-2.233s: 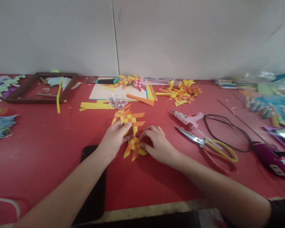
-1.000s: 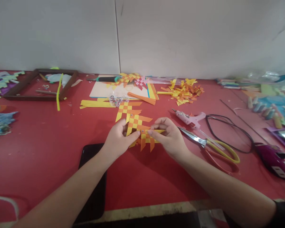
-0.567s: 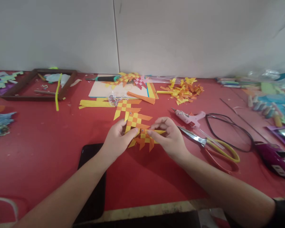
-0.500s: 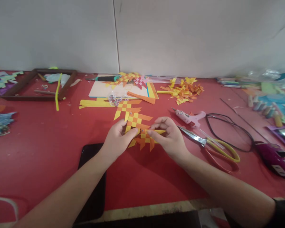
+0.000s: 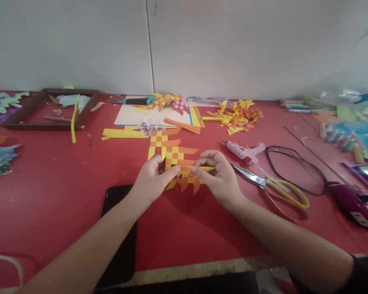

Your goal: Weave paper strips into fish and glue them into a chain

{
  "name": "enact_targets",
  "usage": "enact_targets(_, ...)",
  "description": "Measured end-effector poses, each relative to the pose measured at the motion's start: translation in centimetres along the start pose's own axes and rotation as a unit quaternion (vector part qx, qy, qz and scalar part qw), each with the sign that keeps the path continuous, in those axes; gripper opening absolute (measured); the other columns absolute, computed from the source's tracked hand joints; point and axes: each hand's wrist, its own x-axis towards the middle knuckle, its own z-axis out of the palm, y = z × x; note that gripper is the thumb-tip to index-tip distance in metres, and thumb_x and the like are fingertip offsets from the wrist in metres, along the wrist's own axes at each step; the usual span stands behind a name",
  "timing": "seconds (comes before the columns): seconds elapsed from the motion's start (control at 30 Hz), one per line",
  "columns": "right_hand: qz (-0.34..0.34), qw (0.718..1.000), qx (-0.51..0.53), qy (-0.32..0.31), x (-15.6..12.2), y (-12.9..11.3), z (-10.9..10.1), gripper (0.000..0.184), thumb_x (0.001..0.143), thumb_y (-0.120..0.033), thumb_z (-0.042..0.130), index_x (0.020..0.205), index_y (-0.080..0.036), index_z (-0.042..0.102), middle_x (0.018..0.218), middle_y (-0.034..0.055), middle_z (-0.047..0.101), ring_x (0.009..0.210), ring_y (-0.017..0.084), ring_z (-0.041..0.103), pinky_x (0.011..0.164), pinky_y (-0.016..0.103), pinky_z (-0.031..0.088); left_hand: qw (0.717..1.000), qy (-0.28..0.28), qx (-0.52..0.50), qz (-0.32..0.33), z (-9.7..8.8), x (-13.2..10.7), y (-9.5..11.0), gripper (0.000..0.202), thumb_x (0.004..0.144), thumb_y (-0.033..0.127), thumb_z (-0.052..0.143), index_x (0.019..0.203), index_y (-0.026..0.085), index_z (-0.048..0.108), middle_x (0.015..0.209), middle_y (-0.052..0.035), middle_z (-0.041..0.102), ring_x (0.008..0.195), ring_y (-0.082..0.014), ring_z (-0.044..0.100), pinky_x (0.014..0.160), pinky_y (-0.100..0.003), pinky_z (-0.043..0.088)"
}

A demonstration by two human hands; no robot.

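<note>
A woven paper fish (image 5: 189, 176) in orange and yellow, with a small googly eye, is pinched at its right part by my right hand (image 5: 218, 177). My left hand (image 5: 153, 177) grips the woven paper by its left side, thumb on top. Right above it, touching or overlapping, is a second woven fish (image 5: 175, 154) with its own eye; whether the two are joined I cannot tell. Further woven strips (image 5: 158, 141) spread behind the left fingers. The undersides of the pieces and several fingertips are hidden.
A pink glue gun (image 5: 245, 152) and open scissors (image 5: 263, 183) lie to the right. A black phone (image 5: 122, 245) rests under my left forearm. Paper scraps (image 5: 239, 116), a white sheet (image 5: 125, 115) and a brown frame (image 5: 21, 122) are at the back. A magenta device (image 5: 352, 204) sits far right.
The upper woven fish has shifted and turned slightly, now sitting straighter above the lower one. Both hands stay almost in place, still gripping.
</note>
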Motion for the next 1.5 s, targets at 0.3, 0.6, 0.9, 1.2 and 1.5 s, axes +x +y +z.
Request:
enact_targets(0.3, -0.014, 1.000, -0.004, 0.001, 0.0, 0.1, 0.1, 0.049, 0.069, -0.045, 0.084, 0.096, -0.023, 0.050, 0.078, -0.0013, 0.066, 0.058, 0.010, 0.057, 0.048, 0.021, 0.043, 1.000, 0.001, 0.008, 0.014, 0.0, 0.0, -0.1, 0.036, 0.076, 0.038, 0.079, 0.102, 0.017, 0.066, 0.099, -0.0078, 0.075, 0.093, -0.0234, 0.071, 0.082, -0.036, 0.055)
enact_targets(0.6, -0.021, 1.000, -0.009, 0.000, 0.2, 0.3, -0.1, 0.047, 0.072, -0.046, 0.081, 0.097, -0.023, 0.050, 0.079, -0.0004, 0.066, 0.063, 0.011, 0.060, 0.051, 0.023, 0.046, 1.000, -0.005, 0.005, 0.012, 0.0, 0.0, -0.1, 0.035, 0.077, 0.038, 0.079, 0.103, 0.017, 0.066, 0.101, -0.0084, 0.076, 0.096, -0.0239, 0.071, 0.085, -0.037, 0.056)
enact_targets(0.9, -0.018, 1.000, -0.018, 0.001, 0.0, 0.1, 0.0, 0.050, 0.069, -0.048, 0.083, 0.097, -0.023, 0.050, 0.080, -0.0005, 0.065, 0.062, 0.012, 0.060, 0.051, 0.024, 0.047, 1.000, -0.012, 0.016, 0.018, -0.1, 0.1, -0.1, 0.031, 0.080, 0.036, 0.076, 0.103, 0.018, 0.066, 0.102, -0.0080, 0.075, 0.095, -0.0237, 0.071, 0.086, -0.038, 0.055)
enact_targets(1.2, -0.026, 0.999, -0.019, 0.006, 0.0, 0.0, 0.1, 0.046, 0.071, -0.045, 0.081, 0.097, -0.023, 0.051, 0.080, -0.0005, 0.064, 0.062, 0.011, 0.060, 0.052, 0.023, 0.047, 0.999, -0.016, 0.038, 0.029, -0.2, 0.1, -0.3, 0.023, 0.081, 0.035, 0.074, 0.095, 0.019, 0.064, 0.097, -0.0069, 0.074, 0.092, -0.0229, 0.068, 0.086, -0.039, 0.054)
enact_targets(1.5, -0.055, 0.979, -0.180, -0.081, 1.0, 0.0, -1.6, 0.026, 0.076, -0.033, 0.073, 0.090, -0.023, 0.054, 0.081, 0.0005, 0.067, 0.070, 0.015, 0.062, 0.059, 0.027, 0.048, 0.999, 0.031, 0.024, 0.017, -0.3, 0.0, -0.5, 0.028, 0.080, 0.036, 0.074, 0.099, 0.019, 0.063, 0.089, -0.0032, 0.071, 0.082, -0.0200, 0.068, 0.075, -0.033, 0.052)
